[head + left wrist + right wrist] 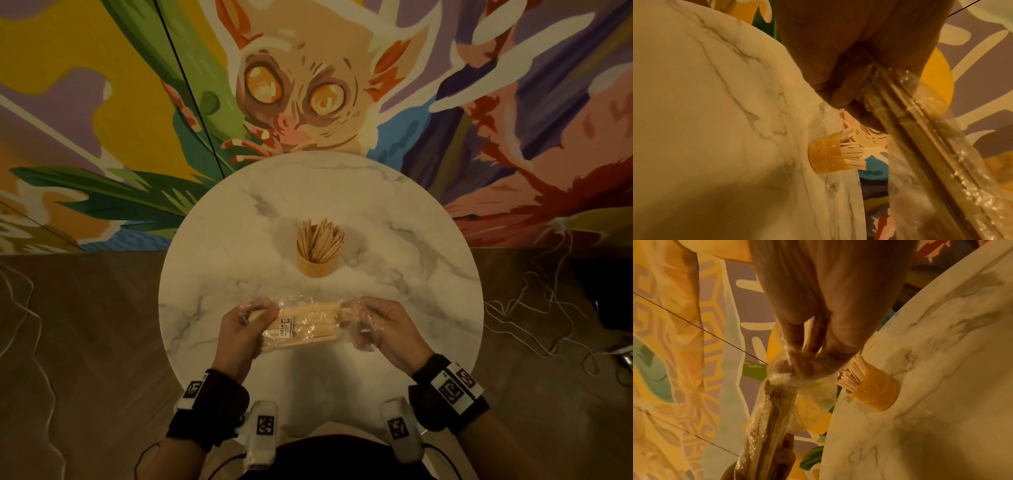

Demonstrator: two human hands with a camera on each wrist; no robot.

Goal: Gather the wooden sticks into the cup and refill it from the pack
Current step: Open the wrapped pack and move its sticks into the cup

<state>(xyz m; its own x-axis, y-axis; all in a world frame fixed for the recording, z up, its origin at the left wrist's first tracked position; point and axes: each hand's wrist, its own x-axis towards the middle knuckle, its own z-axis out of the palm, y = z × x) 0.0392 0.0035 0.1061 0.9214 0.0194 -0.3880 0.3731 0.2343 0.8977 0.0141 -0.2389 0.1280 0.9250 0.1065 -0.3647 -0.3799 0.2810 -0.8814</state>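
At lower centre of the head view, the left hand [245,323] grips one end of the pack [305,328]; the right hand [375,325] pinches its other end. Above, the cup [317,262] already holds sticks [319,240]; refilling seems left.

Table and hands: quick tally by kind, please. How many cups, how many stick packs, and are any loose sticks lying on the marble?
Cups: 1, the cup, upright, full of sticks.
Packs: 1, the pack, gripped by left hand and right hand.
Loose sticks on the table: 0.
Total: 2.
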